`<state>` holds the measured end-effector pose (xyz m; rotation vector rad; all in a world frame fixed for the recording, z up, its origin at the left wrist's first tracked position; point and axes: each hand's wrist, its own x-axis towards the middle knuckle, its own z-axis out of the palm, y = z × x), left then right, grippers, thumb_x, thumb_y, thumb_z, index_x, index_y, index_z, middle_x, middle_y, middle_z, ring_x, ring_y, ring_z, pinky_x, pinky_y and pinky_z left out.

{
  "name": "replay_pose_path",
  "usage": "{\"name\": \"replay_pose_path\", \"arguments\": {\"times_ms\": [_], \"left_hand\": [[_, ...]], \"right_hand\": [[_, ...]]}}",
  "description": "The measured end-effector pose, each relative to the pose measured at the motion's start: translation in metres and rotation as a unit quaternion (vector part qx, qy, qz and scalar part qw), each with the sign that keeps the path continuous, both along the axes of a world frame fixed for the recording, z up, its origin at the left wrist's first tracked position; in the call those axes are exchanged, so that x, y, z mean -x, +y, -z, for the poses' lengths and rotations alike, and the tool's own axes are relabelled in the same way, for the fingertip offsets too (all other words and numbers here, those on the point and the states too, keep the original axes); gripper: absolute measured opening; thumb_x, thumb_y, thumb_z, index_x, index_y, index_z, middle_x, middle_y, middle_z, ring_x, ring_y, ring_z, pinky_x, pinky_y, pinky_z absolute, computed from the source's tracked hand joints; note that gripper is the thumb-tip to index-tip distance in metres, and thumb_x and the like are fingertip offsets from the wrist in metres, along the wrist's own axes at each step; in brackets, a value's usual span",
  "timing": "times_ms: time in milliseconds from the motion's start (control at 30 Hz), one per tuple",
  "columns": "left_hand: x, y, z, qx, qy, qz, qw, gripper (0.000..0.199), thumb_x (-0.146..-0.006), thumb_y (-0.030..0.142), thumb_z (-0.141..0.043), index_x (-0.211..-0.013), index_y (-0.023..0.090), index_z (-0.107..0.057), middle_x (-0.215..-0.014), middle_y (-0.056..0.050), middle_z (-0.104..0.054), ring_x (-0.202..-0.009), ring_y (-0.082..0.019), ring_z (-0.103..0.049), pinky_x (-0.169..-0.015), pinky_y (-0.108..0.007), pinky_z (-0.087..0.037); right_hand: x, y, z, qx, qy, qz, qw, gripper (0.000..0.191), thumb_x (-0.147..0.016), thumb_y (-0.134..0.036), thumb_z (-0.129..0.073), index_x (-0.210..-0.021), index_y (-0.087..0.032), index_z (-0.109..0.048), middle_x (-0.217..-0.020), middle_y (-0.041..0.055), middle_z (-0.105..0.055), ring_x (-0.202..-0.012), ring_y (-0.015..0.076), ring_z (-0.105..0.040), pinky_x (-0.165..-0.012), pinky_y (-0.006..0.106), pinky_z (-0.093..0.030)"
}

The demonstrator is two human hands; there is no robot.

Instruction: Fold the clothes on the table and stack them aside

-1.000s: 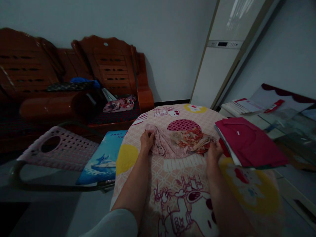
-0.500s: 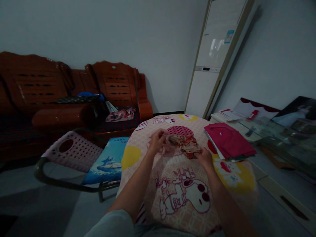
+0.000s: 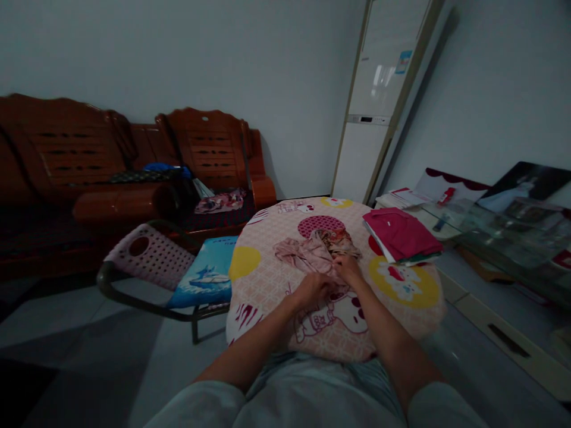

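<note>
A crumpled pink cloth (image 3: 303, 252), perhaps a garment, lies in the middle of the round table. Its far right portion, or a second piece bunched against it, shows a brown-orange pattern (image 3: 336, 241); I cannot tell whether they are joined. My left hand (image 3: 314, 289) is at the cloth's near edge, fingers curled and pinching the pink fabric. Just to its right, my right hand (image 3: 348, 270) has its fingers closed on the same cloth near the patterned part. Both sets of fingertips are partly hidden.
A cartoon-print tablecloth (image 3: 263, 285) covers the table. Folded clothes, a magenta one (image 3: 399, 232) on top, sit at its right edge. A folding chair (image 3: 151, 255) with a blue cushion (image 3: 207, 276) stands left. A glass-topped cabinet (image 3: 495, 238) is to the right, wooden sofas (image 3: 214, 154) behind.
Both hands have come nearer to my body and closer together. The pink cloth now spreads out more to the left, and the patterned part has shifted away from my right hand's grip.
</note>
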<state>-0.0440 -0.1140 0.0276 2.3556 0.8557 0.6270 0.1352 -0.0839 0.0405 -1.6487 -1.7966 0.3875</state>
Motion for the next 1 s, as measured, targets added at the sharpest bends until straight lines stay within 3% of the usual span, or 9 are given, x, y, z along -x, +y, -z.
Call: {"name": "replay_pose_path", "arguments": {"times_ms": [133, 233, 300, 400, 500, 667, 767, 900, 1000], "left_hand": [[0.034, 0.038, 0.000, -0.071, -0.046, -0.208, 0.974, 0.042, -0.074, 0.006, -0.049, -0.109, 0.016, -0.070, -0.109, -0.012, -0.071, -0.104, -0.026, -0.064, -0.094, -0.038, -0.047], [0.050, 0.061, 0.011, -0.102, -0.070, -0.315, 0.941, 0.054, -0.068, 0.008, -0.060, -0.121, 0.015, -0.061, -0.125, -0.016, -0.062, -0.120, -0.032, -0.054, -0.104, -0.048, -0.041], [0.054, 0.070, 0.021, -0.102, -0.083, -0.351, 0.927, 0.054, -0.067, 0.011, -0.064, -0.120, 0.016, -0.060, -0.124, -0.017, -0.060, -0.121, -0.034, -0.052, -0.105, -0.051, -0.039], [0.055, 0.073, 0.031, -0.113, -0.110, -0.361, 0.919, 0.040, -0.071, 0.010, -0.061, -0.110, 0.017, -0.062, -0.113, -0.015, -0.063, -0.117, -0.033, -0.054, -0.105, -0.051, -0.038], [0.055, 0.073, 0.034, -0.111, -0.132, -0.359, 0.917, 0.031, -0.073, 0.006, -0.055, -0.100, 0.020, -0.063, -0.105, -0.012, -0.064, -0.111, -0.030, -0.057, -0.103, -0.050, -0.039], [0.058, 0.073, 0.032, -0.090, -0.187, -0.359, 0.910, 0.027, -0.072, 0.003, -0.053, -0.088, 0.021, -0.062, -0.097, -0.010, -0.065, -0.106, -0.028, -0.058, -0.103, -0.048, -0.040], [0.058, 0.071, 0.032, -0.094, -0.214, -0.360, 0.903, 0.027, -0.068, 0.001, -0.053, -0.084, 0.021, -0.063, -0.095, -0.010, -0.066, -0.106, -0.028, -0.059, -0.103, -0.047, -0.040], [0.061, 0.068, 0.033, -0.103, -0.237, -0.386, 0.886, 0.032, -0.063, 0.002, -0.050, -0.085, 0.019, -0.064, -0.096, -0.009, -0.067, -0.106, -0.028, -0.059, -0.102, -0.047, -0.041], [0.065, 0.067, 0.033, -0.095, -0.253, -0.428, 0.862, 0.037, -0.058, 0.002, -0.048, -0.086, 0.018, -0.066, -0.095, -0.009, -0.067, -0.102, -0.027, -0.060, -0.098, -0.046, -0.044]], "right_hand": [[-0.013, -0.005, -0.002, -0.016, 0.150, 0.058, 0.987, 0.020, -0.067, -0.030, -0.054, -0.061, -0.018, -0.068, -0.060, 0.0023, -0.066, -0.062, 0.0178, -0.062, -0.059, 0.027, -0.048], [-0.028, -0.013, 0.003, 0.004, 0.353, 0.123, 0.928, 0.018, -0.063, -0.035, -0.058, -0.059, -0.018, -0.063, -0.056, 0.0017, -0.063, -0.055, 0.0184, -0.060, -0.051, 0.029, -0.049], [-0.039, -0.020, 0.011, 0.023, 0.406, 0.179, 0.896, 0.016, -0.062, -0.035, -0.060, -0.059, -0.019, -0.060, -0.055, 0.0019, -0.063, -0.051, 0.0186, -0.059, -0.048, 0.030, -0.049], [-0.052, -0.030, 0.025, 0.038, 0.382, 0.259, 0.886, 0.015, -0.065, -0.034, -0.057, -0.057, -0.021, -0.057, -0.047, 0.0022, -0.059, -0.044, 0.0196, -0.056, -0.043, 0.030, -0.046], [-0.052, -0.037, 0.030, 0.036, 0.344, 0.286, 0.894, 0.015, -0.065, -0.034, -0.058, -0.057, -0.022, -0.059, -0.045, 0.0026, -0.057, -0.046, 0.0217, -0.057, -0.045, 0.031, -0.045], [-0.019, -0.042, 0.022, -0.064, 0.091, 0.188, 0.976, 0.027, -0.069, -0.037, -0.063, -0.089, -0.021, -0.071, -0.089, 0.0087, -0.072, -0.086, 0.0243, -0.065, -0.075, 0.031, -0.047], [-0.004, -0.041, 0.021, -0.056, 0.003, 0.123, 0.991, 0.016, -0.069, -0.030, -0.064, -0.081, -0.024, -0.071, -0.087, 0.0082, -0.071, -0.089, 0.0228, -0.062, -0.079, 0.030, -0.043], [-0.016, -0.036, 0.026, -0.077, 0.109, 0.171, 0.976, 0.018, -0.073, -0.031, -0.053, -0.060, -0.022, -0.062, -0.065, 0.0041, -0.064, -0.071, 0.0199, -0.057, -0.067, 0.028, -0.042], [-0.040, -0.037, 0.028, -0.112, 0.247, 0.284, 0.920, 0.024, -0.072, -0.038, -0.048, -0.059, -0.021, -0.059, -0.057, 0.0010, -0.059, -0.061, 0.0187, -0.052, -0.056, 0.027, -0.040]]}}
